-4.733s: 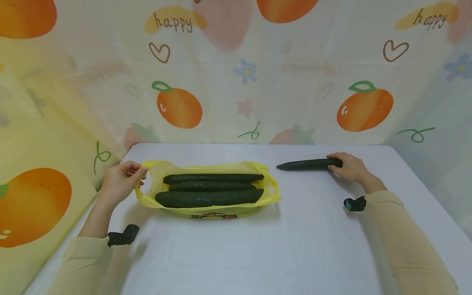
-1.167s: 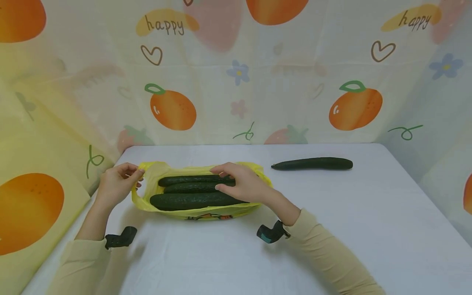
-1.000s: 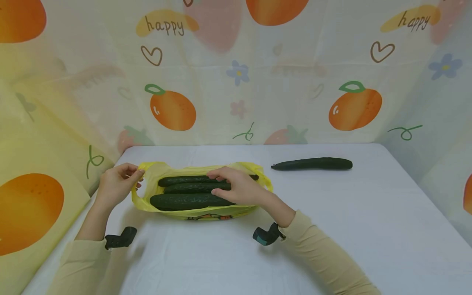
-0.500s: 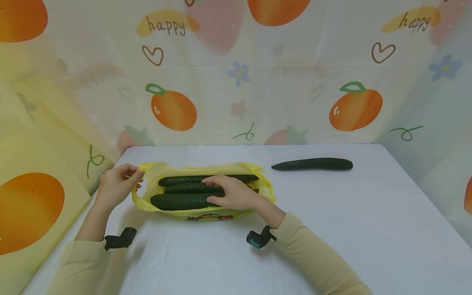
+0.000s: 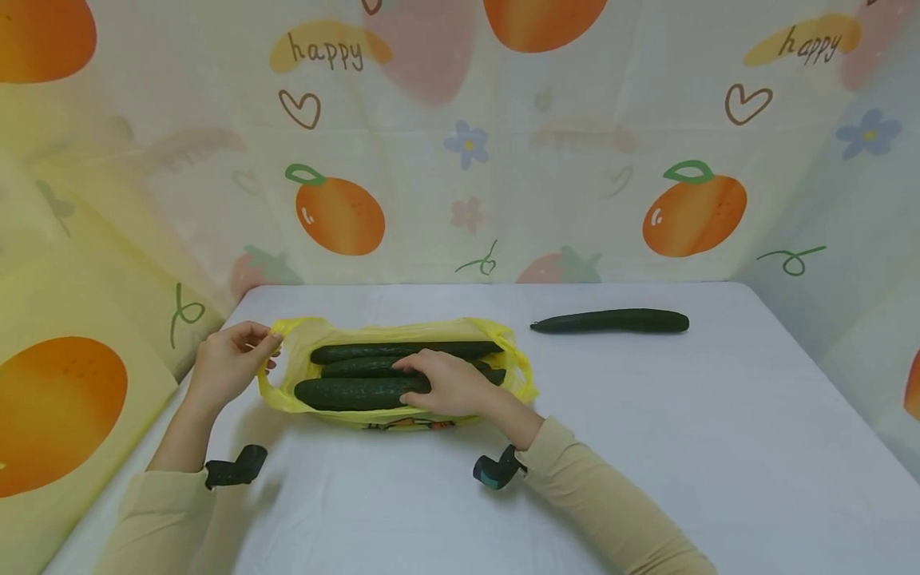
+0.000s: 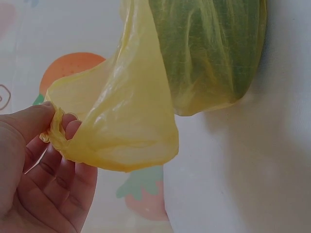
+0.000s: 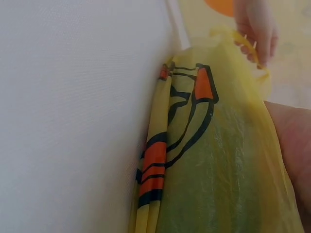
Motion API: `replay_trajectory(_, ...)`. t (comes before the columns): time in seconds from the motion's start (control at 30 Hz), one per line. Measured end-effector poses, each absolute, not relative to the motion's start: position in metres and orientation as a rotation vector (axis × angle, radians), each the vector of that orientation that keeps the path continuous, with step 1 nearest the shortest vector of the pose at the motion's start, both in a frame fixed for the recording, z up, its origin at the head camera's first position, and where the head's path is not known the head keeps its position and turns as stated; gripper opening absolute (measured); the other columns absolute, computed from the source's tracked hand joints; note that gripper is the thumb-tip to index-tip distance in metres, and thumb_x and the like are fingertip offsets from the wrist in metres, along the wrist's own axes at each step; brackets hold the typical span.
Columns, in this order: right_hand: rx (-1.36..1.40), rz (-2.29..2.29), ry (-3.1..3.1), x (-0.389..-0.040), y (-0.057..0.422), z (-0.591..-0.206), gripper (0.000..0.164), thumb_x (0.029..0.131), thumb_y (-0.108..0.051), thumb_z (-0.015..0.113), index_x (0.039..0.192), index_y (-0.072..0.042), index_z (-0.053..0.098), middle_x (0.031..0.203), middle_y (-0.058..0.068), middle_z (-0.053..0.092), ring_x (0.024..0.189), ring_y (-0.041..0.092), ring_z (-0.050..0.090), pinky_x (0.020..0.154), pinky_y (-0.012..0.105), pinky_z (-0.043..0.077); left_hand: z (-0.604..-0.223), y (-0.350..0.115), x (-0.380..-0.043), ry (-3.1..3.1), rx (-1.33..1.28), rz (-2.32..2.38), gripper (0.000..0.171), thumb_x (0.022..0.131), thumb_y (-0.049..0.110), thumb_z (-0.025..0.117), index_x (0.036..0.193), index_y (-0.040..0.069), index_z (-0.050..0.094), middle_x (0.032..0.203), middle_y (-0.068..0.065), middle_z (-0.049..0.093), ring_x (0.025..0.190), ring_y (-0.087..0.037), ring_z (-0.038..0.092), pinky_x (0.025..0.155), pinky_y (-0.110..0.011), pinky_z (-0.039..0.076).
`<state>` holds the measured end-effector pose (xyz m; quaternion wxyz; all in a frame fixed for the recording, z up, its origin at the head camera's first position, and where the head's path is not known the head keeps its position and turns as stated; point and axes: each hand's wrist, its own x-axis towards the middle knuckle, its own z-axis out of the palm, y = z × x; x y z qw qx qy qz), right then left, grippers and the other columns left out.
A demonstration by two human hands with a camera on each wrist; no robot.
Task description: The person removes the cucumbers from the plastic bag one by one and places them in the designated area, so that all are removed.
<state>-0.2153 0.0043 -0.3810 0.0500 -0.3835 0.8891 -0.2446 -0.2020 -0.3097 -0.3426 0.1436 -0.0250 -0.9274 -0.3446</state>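
In the head view, a yellow plastic bag [image 5: 338, 417] lies with its mouth spread, and three dark green cucumbers rest side by side in it. My left hand [image 5: 228, 366] pinches the bag's left handle between thumb and fingers; the left wrist view shows the bunched handle [image 6: 58, 132] there. My right hand [image 5: 454, 385] reaches over the bag's right half, its thumb and fingers bent round the front cucumber [image 5: 352, 394]. Behind that one lie the middle cucumber [image 5: 355, 367] and the back cucumber [image 5: 402, 350]. The bag's printed side [image 7: 194, 111] hides most of the right hand from its wrist camera.
Another cucumber [image 5: 611, 321] lies on the white table [image 5: 402, 511], to the right of the bag and near the back edge. A patterned curtain [image 5: 546, 200] hangs behind the table, and more of it closes in both sides.
My right hand let go of the separate cucumber at the right, crossed left to the bag, and came down onto the front cucumber. The left hand keeps its pinch on the handle.
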Motion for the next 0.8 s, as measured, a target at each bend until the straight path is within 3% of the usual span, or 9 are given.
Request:
replay_trajectory(0.23,-1.195,-0.601,2.769,-0.2128,0.0035,-0.3799,0.045,0.087,-0.037,0.062,0.128,-0.02,0.054,0.121,0.001,0.056,0.103,0.018,0.056,0.082,0.029,0.048,-0.3428,-0.3098,-0.2028,-2.665,-0.078,-0.999,0.025,0.089,0.028,0.061,0.091,0.004,0.064,0.073,0.001,0.068,0.055,0.001,0.06,0.048,-0.019,0.048)
replay_trajectory(0.8,-1.239,-0.532,2.829,-0.2128,0.0029,-0.3843,0.04,0.088,-0.037,0.06,0.123,-0.018,0.058,0.117,-0.001,0.059,0.1,0.018,0.057,0.079,0.027,0.048,-0.3424,-0.3089,-0.2022,-2.659,-0.08,-1.011,0.024,0.089,0.027,0.061,0.091,0.003,0.064,0.071,0.005,0.067,0.055,0.0,0.06,0.048,-0.018,0.048)
